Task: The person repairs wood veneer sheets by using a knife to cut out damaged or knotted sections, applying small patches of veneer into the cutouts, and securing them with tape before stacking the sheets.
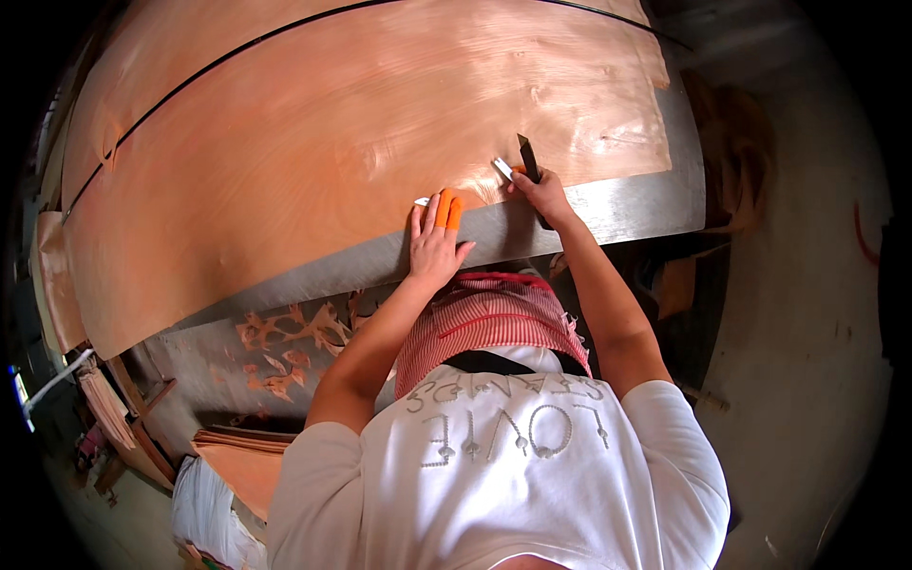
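Note:
A large orange-brown sheet of wood veneer point(313, 161) lies over a grey metal tabletop point(617, 204), its near edge running close in front of me. My left hand point(437, 242) rests on that near edge with its fingers stretched out. Orange covers wrap two of its fingers, and a small white piece point(422, 201) shows at its fingertips; I cannot tell what it is. Over the veneer to the right, my right hand point(543, 197) grips a black utility knife point(528, 157), tip pointing away. A white strip point(503, 169) sticks out by its fingertips, its kind unclear.
A thin black cord point(247, 46) stretches across the veneer's far part. Below the table edge at left lie torn veneer scraps point(285, 342) and a stack of veneer sheets point(237, 465). A white plastic bag point(204, 503) sits beside the stack. Brown sheets point(736, 142) hang past the right end.

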Demonstrator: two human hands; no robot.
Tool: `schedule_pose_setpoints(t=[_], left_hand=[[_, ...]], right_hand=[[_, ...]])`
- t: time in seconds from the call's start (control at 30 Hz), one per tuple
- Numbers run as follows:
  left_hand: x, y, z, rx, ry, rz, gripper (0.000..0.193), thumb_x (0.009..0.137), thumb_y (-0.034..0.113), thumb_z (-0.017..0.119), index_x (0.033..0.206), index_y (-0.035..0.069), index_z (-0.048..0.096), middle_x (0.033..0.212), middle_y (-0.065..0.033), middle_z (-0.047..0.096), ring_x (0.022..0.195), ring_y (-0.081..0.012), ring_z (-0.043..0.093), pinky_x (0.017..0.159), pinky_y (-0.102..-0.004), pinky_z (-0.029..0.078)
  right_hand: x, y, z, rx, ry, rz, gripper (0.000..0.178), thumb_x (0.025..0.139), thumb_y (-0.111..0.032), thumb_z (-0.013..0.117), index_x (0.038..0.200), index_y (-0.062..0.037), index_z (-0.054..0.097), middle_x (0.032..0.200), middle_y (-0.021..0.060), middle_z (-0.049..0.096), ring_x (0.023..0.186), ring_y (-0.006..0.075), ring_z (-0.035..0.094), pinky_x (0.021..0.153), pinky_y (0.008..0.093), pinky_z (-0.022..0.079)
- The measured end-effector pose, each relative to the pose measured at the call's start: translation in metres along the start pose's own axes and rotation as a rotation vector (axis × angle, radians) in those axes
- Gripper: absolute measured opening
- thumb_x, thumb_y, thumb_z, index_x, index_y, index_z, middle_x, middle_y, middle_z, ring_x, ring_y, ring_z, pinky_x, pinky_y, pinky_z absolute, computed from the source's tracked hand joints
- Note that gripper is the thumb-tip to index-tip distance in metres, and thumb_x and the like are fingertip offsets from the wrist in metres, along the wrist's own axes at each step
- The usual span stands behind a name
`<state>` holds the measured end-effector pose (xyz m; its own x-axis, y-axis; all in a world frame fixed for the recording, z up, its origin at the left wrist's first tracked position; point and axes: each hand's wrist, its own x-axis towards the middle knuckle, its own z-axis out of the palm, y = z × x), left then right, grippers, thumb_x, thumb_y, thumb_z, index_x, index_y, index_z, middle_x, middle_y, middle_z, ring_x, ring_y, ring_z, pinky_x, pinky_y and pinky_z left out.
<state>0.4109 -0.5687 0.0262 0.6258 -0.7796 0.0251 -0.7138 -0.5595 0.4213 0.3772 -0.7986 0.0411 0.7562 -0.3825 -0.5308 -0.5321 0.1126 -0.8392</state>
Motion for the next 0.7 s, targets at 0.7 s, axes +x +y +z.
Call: schedule_pose_setpoints(t=[0.7], left_hand=[[-0.001, 0.000, 0.003, -0.001, 0.020, 0.009, 0.076, 0.075, 0.037, 0.062, 0.134, 0.002, 0.030, 0.138, -0.0178, 0.030, 0.130, -0.0316, 0.024, 0.104, -0.0506, 0.014]], right_hand=[[-0.012, 0.023, 0.009, 0.015, 0.029, 0.001, 0.016, 0.086, -0.019, 0.056, 0.092, -0.0050, 0.061, 0.068, -0.0052, 0.060, 0.047, 0.0014, 0.036, 0.043, 0.0178, 0.028]])
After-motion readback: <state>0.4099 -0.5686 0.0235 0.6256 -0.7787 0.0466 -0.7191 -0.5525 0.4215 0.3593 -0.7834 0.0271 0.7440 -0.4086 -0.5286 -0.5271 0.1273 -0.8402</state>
